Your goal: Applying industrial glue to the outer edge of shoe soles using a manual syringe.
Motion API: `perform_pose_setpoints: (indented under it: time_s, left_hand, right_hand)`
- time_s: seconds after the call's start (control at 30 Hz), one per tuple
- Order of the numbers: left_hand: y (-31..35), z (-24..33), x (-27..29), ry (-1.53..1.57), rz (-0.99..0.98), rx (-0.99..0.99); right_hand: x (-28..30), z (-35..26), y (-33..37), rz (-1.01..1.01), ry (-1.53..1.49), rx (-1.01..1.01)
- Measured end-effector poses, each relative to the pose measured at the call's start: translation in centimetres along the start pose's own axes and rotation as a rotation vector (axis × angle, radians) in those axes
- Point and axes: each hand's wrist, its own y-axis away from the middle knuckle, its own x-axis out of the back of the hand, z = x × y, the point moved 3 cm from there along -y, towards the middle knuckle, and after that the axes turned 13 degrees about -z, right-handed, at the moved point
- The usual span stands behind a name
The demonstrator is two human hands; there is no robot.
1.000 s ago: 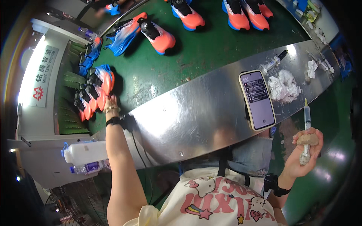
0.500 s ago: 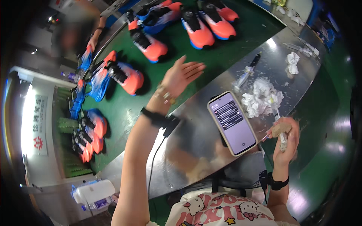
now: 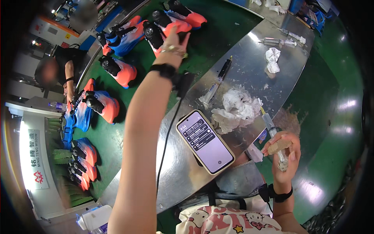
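My left hand [image 3: 173, 45] reaches out over the far belt, its fingers apart at the toe of an orange and blue sports shoe [image 3: 167, 24]. Whether the fingertips touch it I cannot tell. In my right hand [image 3: 287, 146], at the near right, is a clear syringe [image 3: 269, 124] with a yellow tip pointing up and away. A tan block [image 3: 279, 146], like a piece of sponge, is also held against the syringe by the fingers. A phone [image 3: 205, 141] with a lit screen lies on the metal table between my arms.
Crumpled white tissue [image 3: 238, 105] and a dark-capped syringe [image 3: 218, 80] lie on the metal table [image 3: 257, 50]. More syringes [image 3: 274, 41] lie farther off. Several shoes stand along the green belt [image 3: 134, 95]. Another person's hand [image 3: 70, 97] is at the shoes on the left.
My left hand has moved farther out, from above the bare belt to the far shoes. The view has shifted right. My right hand still holds the syringe and tan block.
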Motion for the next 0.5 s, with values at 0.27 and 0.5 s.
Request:
perform_pose_setpoints:
  time_s: [0.27, 0.5]
  left_hand:
    - [28.4, 4.9, 10.6, -0.182, -0.276, 0.109]
    - [59.2, 4.5, 19.6, -0.341, 0.300, 0.233]
  right_hand:
    - [0.3, 0.5, -0.4, -0.102, 0.009, 0.020]
    - [-2.0, 2.5, -1.9, -0.063, -0.078, -0.039]
